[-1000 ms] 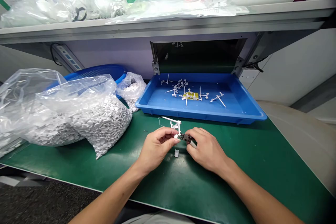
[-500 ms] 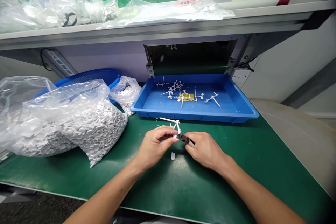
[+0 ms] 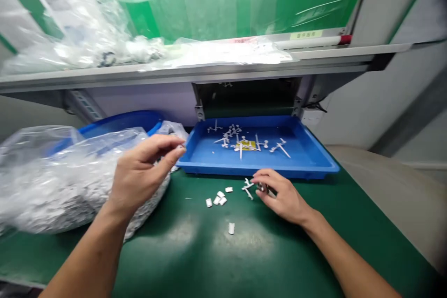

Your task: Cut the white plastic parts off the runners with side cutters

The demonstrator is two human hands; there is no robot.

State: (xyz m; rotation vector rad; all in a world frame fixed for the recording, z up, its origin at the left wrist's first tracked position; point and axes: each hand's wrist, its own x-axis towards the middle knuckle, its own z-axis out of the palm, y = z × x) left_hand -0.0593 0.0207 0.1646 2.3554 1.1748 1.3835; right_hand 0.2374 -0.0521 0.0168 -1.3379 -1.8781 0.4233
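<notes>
Behind the left hand [image 3: 148, 172], the small bag [image 3: 172, 129] is partly hidden.

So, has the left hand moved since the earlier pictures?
Yes, leftward: the left hand, earlier in front of the blue tray, is now mostly past its left end.

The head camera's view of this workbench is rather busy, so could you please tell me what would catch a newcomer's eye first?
Probably the wide blue plastic tray at the back of the green bench top, with branched white pieces scattered inside. Next would likely come the bulky clear plastic bags on the left, with the bare left hand before them.
</notes>
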